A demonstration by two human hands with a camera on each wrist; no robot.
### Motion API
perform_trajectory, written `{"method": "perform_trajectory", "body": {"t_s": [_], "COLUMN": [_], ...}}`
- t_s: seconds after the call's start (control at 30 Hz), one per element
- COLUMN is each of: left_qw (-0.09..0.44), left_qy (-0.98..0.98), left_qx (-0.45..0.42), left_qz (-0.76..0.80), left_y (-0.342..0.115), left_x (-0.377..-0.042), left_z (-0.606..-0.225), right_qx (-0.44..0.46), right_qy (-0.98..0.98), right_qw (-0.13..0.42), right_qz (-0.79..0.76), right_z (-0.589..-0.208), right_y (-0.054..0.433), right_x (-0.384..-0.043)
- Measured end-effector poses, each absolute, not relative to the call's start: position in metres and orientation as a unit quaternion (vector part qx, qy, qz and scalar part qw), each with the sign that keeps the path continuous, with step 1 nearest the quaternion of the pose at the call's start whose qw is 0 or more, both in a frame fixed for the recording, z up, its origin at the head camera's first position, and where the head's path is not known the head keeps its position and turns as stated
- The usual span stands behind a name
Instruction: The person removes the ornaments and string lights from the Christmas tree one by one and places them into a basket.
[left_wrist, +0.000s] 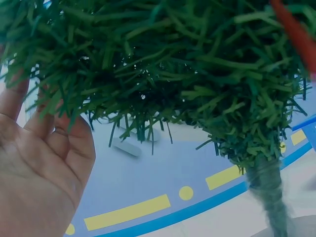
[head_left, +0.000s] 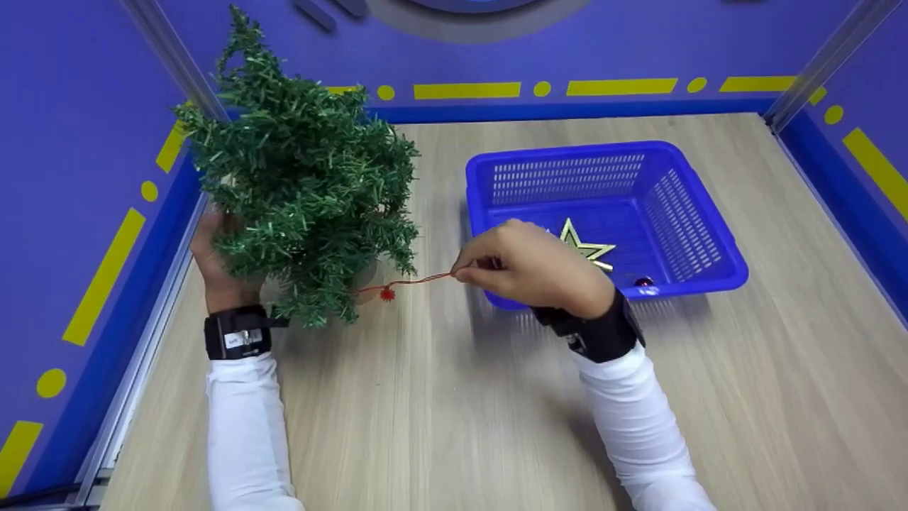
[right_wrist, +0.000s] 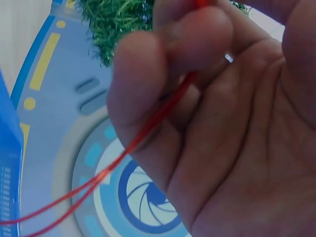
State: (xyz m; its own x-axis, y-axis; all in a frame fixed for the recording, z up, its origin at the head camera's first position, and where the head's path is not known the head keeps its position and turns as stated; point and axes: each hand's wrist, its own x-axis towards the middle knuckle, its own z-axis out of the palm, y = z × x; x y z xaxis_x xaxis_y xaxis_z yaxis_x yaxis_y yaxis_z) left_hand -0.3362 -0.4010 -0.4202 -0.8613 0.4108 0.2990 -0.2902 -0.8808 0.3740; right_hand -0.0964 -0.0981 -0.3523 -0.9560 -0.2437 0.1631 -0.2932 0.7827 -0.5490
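A small artificial Christmas tree [head_left: 305,177] stands on the left of the table. At its left side my left hand [head_left: 220,255] touches the lower branches. In the left wrist view, the left hand's fingertips [left_wrist: 44,111] reach into the green needles and are partly hidden. My right hand [head_left: 539,266] pinches a thin red string [head_left: 422,280] between thumb and fingers. This string stretches from the tree's lower right branches and carries a small spiky red ornament [head_left: 387,293]. Two strands of the red string [right_wrist: 106,173] trail out of the pinch in the right wrist view.
Right of the tree is a blue plastic basket [head_left: 610,149], partly below my right hand. A gold star [head_left: 585,250] and a shiny red ball [head_left: 643,282] lie inside. Blue panels [head_left: 71,142] with yellow marks border the table [head_left: 425,426].
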Motion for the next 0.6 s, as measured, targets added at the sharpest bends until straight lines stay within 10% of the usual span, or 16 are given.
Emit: {"method": "perform_trajectory", "body": {"t_s": [0.6], "left_qw": [0.116], "left_qy": [0.245], "left_qx": [0.145], "left_qz": [0.952], "left_y": [-0.398], "left_x": [-0.331], "left_z": [-0.42], "right_qx": [0.099], "right_qy": [-0.91], "right_qw": [0.146], "right_qz": [0.375], "right_z": [-0.345], "right_y": [-0.035], "right_x": [-0.086]}}
